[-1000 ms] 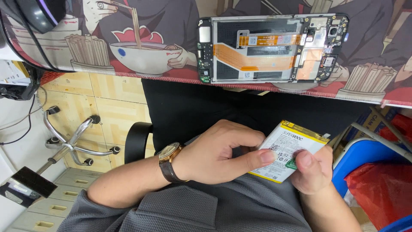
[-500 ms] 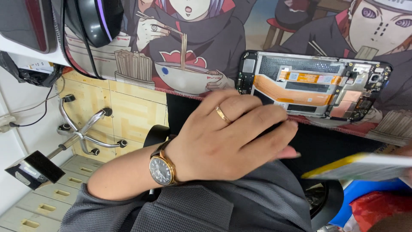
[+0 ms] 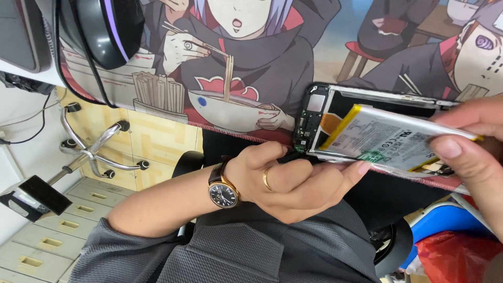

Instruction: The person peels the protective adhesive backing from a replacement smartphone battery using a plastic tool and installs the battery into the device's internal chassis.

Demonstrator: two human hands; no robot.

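Now the right hand (image 3: 471, 139) pinches the battery (image 3: 390, 139) tilted over the phone frame (image 3: 312, 118), unseated; left hand (image 3: 293, 181) steadies its edge.

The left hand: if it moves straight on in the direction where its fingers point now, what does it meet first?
Probably the right hand. The left hand points rightward, its fingertips already at the lower edge of the battery over the opened phone. Depth is unclear, so it might pass underneath.
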